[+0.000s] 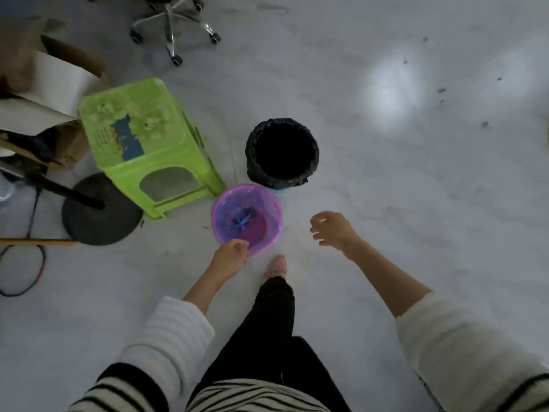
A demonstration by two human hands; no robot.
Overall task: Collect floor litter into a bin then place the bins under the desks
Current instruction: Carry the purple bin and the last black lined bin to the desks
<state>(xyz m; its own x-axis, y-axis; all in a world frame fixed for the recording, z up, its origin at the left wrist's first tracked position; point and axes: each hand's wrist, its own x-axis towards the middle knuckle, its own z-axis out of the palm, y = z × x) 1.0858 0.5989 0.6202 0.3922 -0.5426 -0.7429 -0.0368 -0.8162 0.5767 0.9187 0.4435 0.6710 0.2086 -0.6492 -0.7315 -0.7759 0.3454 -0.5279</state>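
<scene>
From my feed I see the left hand point(230, 254) pinching the near rim of the pink bin point(246, 219), which stands on the floor point(386, 203) with a bluish liner inside, just beside the green stool point(145, 144). The right hand point(332, 228) hovers apart from it with fingers loosely spread, holding nothing. The black bin point(282, 151), lined with a dark bag, stands upright right behind the pink one, and an office chair base point(173, 28) sits well beyond.
</scene>
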